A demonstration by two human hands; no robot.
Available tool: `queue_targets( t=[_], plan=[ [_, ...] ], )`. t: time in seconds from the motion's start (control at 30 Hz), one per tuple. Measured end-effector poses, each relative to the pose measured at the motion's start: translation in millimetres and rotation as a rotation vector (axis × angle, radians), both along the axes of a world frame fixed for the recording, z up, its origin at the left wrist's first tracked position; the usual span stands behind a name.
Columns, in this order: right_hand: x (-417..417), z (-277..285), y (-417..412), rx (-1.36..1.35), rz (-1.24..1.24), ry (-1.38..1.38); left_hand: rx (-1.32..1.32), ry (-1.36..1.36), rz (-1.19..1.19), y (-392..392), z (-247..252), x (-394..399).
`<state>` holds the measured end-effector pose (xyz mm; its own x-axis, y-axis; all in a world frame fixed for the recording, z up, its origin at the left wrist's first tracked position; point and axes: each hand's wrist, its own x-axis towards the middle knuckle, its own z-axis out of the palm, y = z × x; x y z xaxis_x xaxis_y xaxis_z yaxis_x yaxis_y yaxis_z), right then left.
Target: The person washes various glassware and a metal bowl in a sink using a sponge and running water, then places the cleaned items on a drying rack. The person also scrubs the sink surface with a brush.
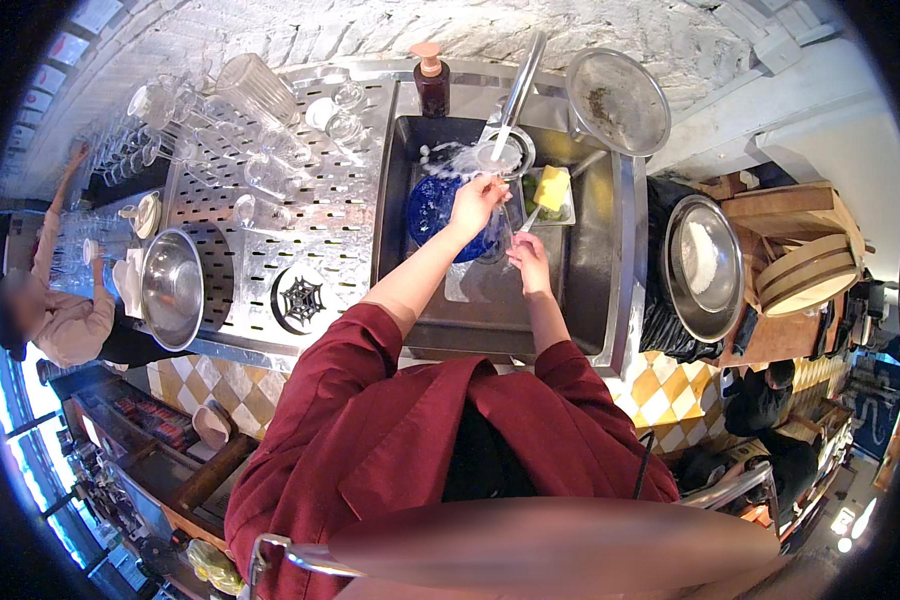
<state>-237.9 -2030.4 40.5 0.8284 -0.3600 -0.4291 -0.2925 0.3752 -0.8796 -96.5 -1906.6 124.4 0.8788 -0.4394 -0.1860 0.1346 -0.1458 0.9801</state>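
Over a black sink [480, 326], my left hand [478, 202] hangs below the running tap [523, 82] with its fingertips drawn together. Something thin and shiny shows beneath them, but I cannot tell whether it is gripped. My right hand [529, 259] pinches a thin metal utensil [529, 219], its far end close to a yellow sponge [552, 187]. That sponge rests on a small rectangular metal container [567, 217] with something green inside. Water falls into a round metal vessel [525, 154]. A blue plate [429, 214] lies in the sink, partly covered by my left forearm.
Glassware [270, 161] crowds a perforated drainboard [225, 300], beside a steel bowl [172, 289]. Behind the sink stand a pump bottle [432, 82] and a round strainer [619, 101]. Nested bowls [705, 266] sit right. A person [75, 319] reaches toward glasses at far left.
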Motion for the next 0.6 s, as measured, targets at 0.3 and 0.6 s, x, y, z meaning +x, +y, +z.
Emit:
queue_targets(
  t=[0.3,0.6],
  plan=[
    [34.2,9.4,-1.6,-0.2,0.149,0.001,0.206,-0.288,0.156,46.2,69.6,-7.3],
    [77.1,-34.2,36.6,-1.311,0.566,0.358,-0.193,-0.135,0.313,120.4,77.8,-25.7]
  ],
)
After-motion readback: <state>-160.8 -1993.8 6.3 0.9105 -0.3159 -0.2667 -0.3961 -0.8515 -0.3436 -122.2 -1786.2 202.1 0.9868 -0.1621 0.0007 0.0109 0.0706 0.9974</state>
